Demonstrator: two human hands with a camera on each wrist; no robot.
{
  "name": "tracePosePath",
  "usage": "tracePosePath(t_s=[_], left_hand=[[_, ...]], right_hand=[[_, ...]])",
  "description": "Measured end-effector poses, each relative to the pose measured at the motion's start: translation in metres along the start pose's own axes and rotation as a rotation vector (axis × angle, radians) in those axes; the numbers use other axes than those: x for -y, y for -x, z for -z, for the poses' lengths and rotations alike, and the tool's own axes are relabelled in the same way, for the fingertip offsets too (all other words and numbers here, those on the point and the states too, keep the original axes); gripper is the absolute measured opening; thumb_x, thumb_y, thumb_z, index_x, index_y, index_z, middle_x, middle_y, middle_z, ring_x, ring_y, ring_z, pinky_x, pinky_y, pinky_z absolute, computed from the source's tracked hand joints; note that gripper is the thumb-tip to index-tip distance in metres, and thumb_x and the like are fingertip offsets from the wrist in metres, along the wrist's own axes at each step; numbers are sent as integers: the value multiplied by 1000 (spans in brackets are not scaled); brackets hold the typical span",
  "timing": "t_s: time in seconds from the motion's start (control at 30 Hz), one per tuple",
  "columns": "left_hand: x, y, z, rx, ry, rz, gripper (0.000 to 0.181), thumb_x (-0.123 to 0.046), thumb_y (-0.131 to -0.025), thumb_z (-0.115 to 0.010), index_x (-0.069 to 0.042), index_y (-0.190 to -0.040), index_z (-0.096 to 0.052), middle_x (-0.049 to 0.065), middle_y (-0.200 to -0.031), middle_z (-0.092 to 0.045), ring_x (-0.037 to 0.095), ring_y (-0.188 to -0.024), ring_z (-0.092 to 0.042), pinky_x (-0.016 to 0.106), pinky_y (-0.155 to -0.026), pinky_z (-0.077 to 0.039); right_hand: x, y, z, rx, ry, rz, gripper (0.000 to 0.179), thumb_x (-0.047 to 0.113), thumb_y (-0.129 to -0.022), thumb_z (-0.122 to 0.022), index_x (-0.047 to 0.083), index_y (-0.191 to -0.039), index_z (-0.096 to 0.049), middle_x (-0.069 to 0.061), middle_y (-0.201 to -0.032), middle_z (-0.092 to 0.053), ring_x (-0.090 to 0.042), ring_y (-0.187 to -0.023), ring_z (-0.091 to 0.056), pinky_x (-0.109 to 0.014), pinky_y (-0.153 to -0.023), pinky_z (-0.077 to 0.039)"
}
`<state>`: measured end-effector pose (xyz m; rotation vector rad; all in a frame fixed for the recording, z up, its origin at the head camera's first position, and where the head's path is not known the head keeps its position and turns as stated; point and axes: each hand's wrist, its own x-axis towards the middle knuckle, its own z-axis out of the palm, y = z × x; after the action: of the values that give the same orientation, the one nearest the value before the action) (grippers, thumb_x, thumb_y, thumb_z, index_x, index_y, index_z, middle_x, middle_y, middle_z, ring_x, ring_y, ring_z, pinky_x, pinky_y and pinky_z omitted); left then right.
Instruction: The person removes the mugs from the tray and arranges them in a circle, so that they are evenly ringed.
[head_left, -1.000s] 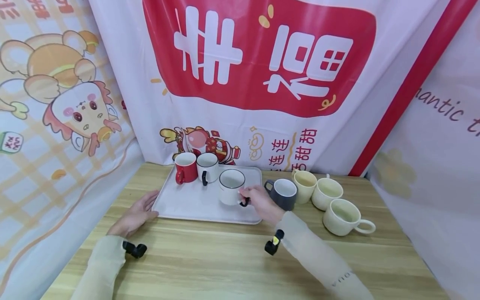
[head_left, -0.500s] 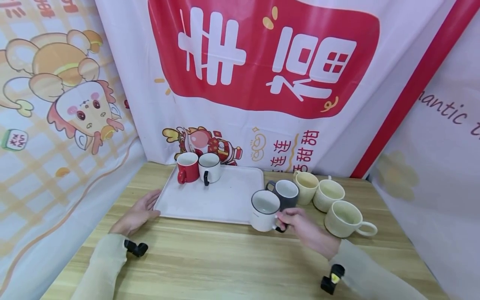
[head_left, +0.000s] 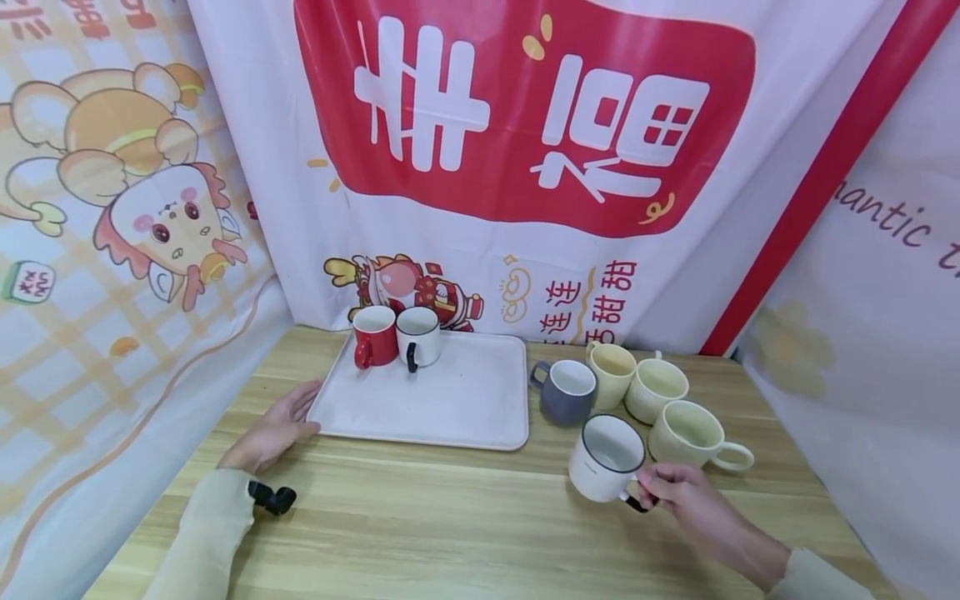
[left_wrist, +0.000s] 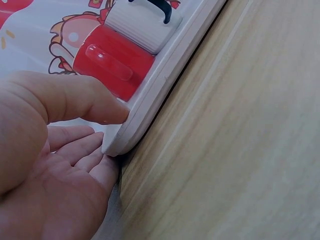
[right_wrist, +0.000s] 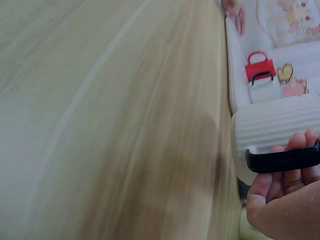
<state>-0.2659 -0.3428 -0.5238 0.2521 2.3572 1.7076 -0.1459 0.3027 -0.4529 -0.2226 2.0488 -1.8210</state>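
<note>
1. Place: booth walled with printed cloth on three sides; type of room beyond cannot be told.
2. Back hanging: white, red panel, large characters turned sideways.
3. Left hanging: checked, cartoon animal upside down.
4. Right hanging: pale, partial lettering.
5. Bench: wood-grain top, between the hangings.

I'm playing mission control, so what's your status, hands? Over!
Left hand at edge of tray. Right hand holds white mug by handle. Cream mug close, bump possible.
</note>
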Motion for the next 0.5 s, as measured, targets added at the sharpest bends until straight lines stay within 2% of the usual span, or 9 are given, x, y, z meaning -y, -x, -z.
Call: tracePosePath(t_s=[0.13, 0.33, 0.5], left_hand=[[0, 0, 0, 2, -9, -2, 92, 7, -96, -57, 5, -167, 2, 30, -176, 1, 52, -162, 1, 65, -131, -6], [0, 0, 0, -2, -7, 0, 92, 7, -96, -57, 4, -167, 1, 29, -176, 1, 52, -162, 0, 65, -131, -7], [-1, -1, -1, -6, -17, 5, 91, 8, -97, -56, 4, -167, 1, 28, -176, 0, 51, -162, -1, 65, -131, -7]], right_hand=[[-11, 15, 15, -50, 44, -26, 28, 14, -111, -49, 14, -93, -71, 10, -83, -61, -5, -85, -59, -18, -81, -47], [-27, 30, 31, -139, 104, 4, 30, 11, -111, -47, 3, -91, -67, 9, -81, -60, -7, -82, -57, -20, -75, -43], [-33, 39, 37, -201, 132, -51, 29, 14, -111, -48, -3, -97, -67, 7, -83, -60, -8, -84, -56, -21, -75, -43]])
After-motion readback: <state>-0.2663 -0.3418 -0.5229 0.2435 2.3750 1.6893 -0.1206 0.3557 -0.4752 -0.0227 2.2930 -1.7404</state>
